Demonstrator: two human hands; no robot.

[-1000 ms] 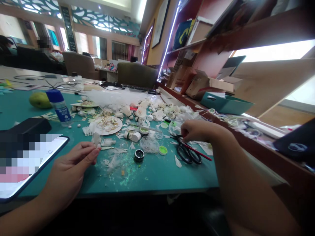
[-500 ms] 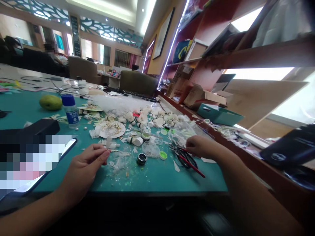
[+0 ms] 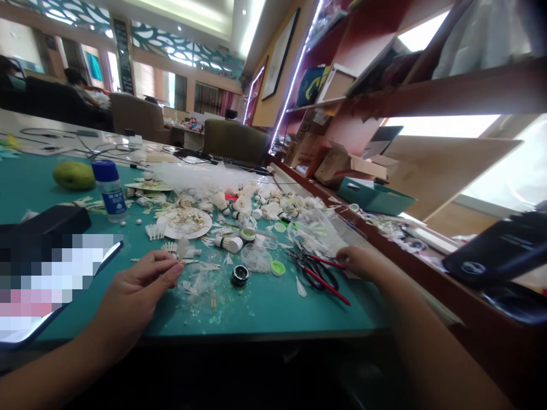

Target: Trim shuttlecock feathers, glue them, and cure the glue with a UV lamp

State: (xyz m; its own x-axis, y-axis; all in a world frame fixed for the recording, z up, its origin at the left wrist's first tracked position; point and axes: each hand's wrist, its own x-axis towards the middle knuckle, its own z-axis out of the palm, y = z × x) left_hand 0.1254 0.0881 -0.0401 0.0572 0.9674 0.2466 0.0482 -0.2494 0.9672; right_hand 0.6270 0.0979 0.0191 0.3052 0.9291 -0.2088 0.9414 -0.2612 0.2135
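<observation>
My left hand (image 3: 143,285) is closed in a pinch over the green mat (image 3: 256,310), with a small pale feather piece (image 3: 183,249) rising from its fingertips. At the right, my right hand (image 3: 359,263) has its fingers closed at the end of a red handle (image 3: 325,261), beside black-handled scissors (image 3: 318,273). A second red-handled tool (image 3: 329,287) lies across the scissors. Between the hands are an open black jar (image 3: 240,275), a green lid (image 3: 277,267), a clear bag of beads (image 3: 255,258) and a shuttlecock (image 3: 228,244).
Shuttlecocks (image 3: 271,208) are heaped behind a white paper disc (image 3: 183,223). A blue-capped bottle (image 3: 110,193), a green mango (image 3: 73,175), a black case (image 3: 60,222) and a lit screen (image 3: 64,285) are at left. Shelves with boxes (image 3: 350,164) stand at right. A person (image 3: 77,82) sits far back.
The view has shifted slightly, moving the table items left. My right hand has moved outward, and the red handle at its fingers now points farther right. My left hand keeps its pinch.
</observation>
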